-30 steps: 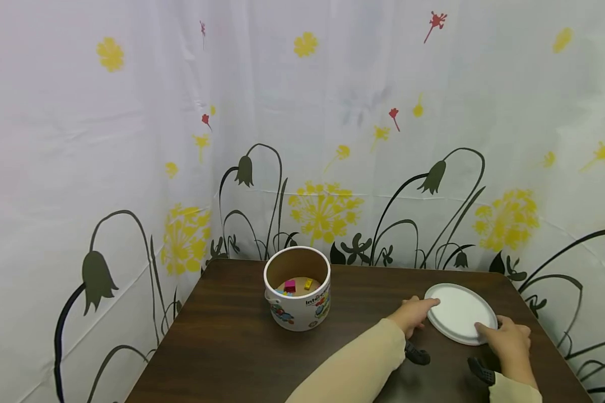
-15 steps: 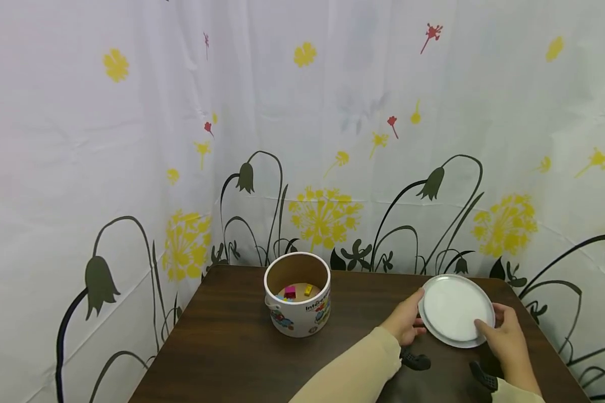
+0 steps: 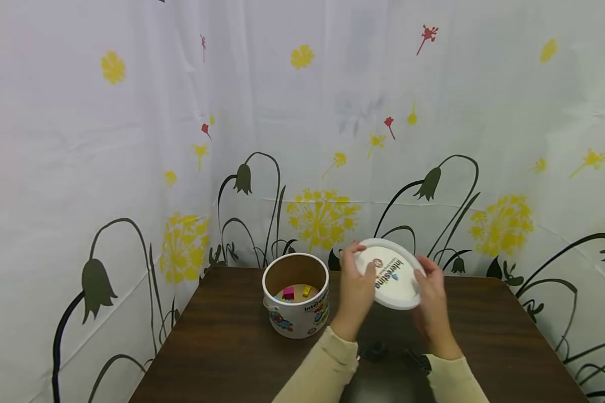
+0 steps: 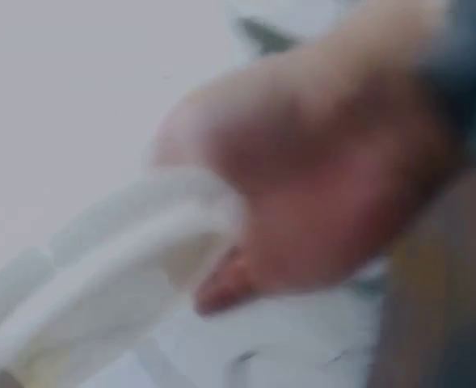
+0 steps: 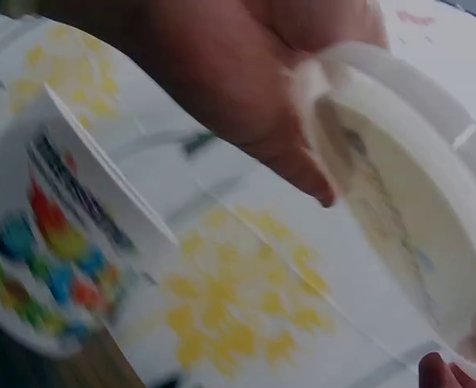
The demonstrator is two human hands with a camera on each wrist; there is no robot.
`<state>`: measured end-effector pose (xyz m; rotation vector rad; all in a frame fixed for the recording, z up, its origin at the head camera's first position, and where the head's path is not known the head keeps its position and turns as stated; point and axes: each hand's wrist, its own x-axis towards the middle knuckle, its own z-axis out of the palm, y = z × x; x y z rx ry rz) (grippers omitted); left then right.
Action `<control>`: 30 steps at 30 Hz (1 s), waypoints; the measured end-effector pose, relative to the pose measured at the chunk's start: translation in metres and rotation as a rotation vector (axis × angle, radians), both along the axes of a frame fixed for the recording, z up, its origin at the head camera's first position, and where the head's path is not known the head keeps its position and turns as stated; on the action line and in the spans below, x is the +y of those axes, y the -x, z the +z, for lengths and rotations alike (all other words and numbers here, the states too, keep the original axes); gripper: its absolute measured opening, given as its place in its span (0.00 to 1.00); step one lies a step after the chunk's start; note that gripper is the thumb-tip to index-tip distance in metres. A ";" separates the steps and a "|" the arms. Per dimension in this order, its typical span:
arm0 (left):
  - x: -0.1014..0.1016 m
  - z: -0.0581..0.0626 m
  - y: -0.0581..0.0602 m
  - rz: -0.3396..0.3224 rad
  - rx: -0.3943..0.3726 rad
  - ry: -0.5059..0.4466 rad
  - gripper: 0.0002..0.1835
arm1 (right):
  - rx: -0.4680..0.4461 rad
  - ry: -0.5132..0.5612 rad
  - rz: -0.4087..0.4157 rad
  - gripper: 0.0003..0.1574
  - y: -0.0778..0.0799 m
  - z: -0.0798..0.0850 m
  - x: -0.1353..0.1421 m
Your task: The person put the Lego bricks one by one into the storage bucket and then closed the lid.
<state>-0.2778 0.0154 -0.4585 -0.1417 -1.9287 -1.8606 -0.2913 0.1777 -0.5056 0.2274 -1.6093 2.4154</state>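
A round white lid (image 3: pixel 395 280) printed with "Interesting" is held tilted above the table, its lettered face toward the head camera. My left hand (image 3: pixel 357 288) grips its left rim, thumb on the face. Opposite, my right hand (image 3: pixel 432 299) grips the right rim. Both wrist views are blurred; the lid (image 4: pixel 100 267) appears edge-on at my left hand (image 4: pixel 318 162). To the left of the hands stands a white bucket (image 3: pixel 299 319) with colourful cartoon prints and an uncovered top. Inside lie a pink block (image 3: pixel 288 293), a yellow block (image 3: pixel 306 291) and some blue pieces.
The dark brown wooden table (image 3: pixel 206 347) carries the bucket. Behind and beside it hangs a white curtain (image 3: pixel 262 89) with yellow flowers and dark plant prints. The table's back edge runs close to the curtain.
Both hands have lifted the lid off the table's right side and carried it left toward the bucket. It has turned over, from its plain face to the printed one. The bucket stays put.
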 end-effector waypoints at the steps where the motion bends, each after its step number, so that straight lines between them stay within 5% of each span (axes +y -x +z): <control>1: -0.017 0.007 0.000 0.023 0.012 0.028 0.23 | -0.001 -0.003 0.049 0.30 0.003 0.002 -0.017; 4: -0.074 0.022 0.000 0.059 -0.030 0.102 0.26 | 0.010 -0.112 0.137 0.34 0.011 0.008 -0.066; 8: -0.146 0.023 0.007 0.112 -0.117 0.206 0.29 | 0.057 -0.367 0.162 0.40 0.030 0.007 -0.124; 14: -0.216 -0.024 0.027 0.164 -0.307 0.604 0.30 | 0.115 -0.853 0.123 0.38 0.050 -0.017 -0.167; 17: -0.231 -0.046 0.028 0.149 -0.428 0.782 0.30 | 0.111 -1.088 0.070 0.36 0.045 -0.030 -0.171; 20: -0.235 -0.053 0.026 0.154 -0.455 0.867 0.32 | 0.148 -1.194 0.029 0.36 0.040 -0.033 -0.171; 25: -0.231 -0.046 0.027 0.214 -0.399 1.019 0.33 | 0.159 -1.272 0.011 0.37 0.042 -0.020 -0.173; 30: -0.232 -0.051 0.025 0.273 -0.430 0.995 0.35 | 0.092 -1.246 0.061 0.37 0.045 -0.020 -0.181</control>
